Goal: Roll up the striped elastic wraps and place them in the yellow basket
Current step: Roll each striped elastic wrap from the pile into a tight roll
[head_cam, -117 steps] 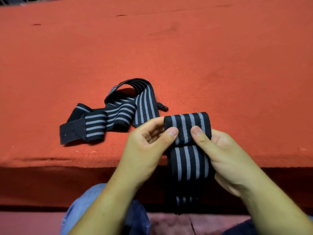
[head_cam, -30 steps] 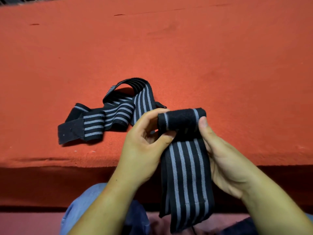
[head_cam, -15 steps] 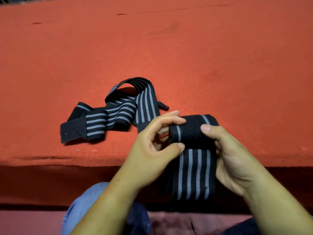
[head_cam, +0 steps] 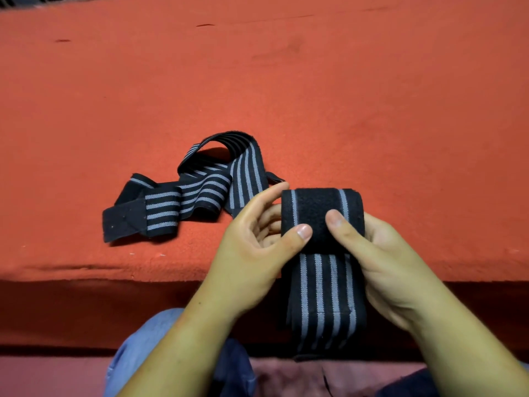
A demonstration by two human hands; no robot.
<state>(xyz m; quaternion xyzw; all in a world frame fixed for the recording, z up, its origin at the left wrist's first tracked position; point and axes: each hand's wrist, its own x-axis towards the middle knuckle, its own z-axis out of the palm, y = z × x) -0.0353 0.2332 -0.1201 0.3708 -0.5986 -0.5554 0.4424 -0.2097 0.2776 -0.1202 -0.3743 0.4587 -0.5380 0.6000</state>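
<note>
A black wrap with grey stripes is partly rolled just above the front edge of the red surface. Its loose tail hangs down over the edge. My left hand grips the left end of the roll, thumb on its front. My right hand grips the right end, thumb pressed on the black patch. A second striped wrap lies unrolled and crumpled on the surface to the left of my hands. No yellow basket is in view.
The red felt-covered surface stretches far back and to both sides. Its front edge drops to a dark face. My knees in blue trousers show below.
Both hands have turned the roll further, so the hanging tail is shorter than a second ago. The black patch now faces me. The second wrap has not moved.
</note>
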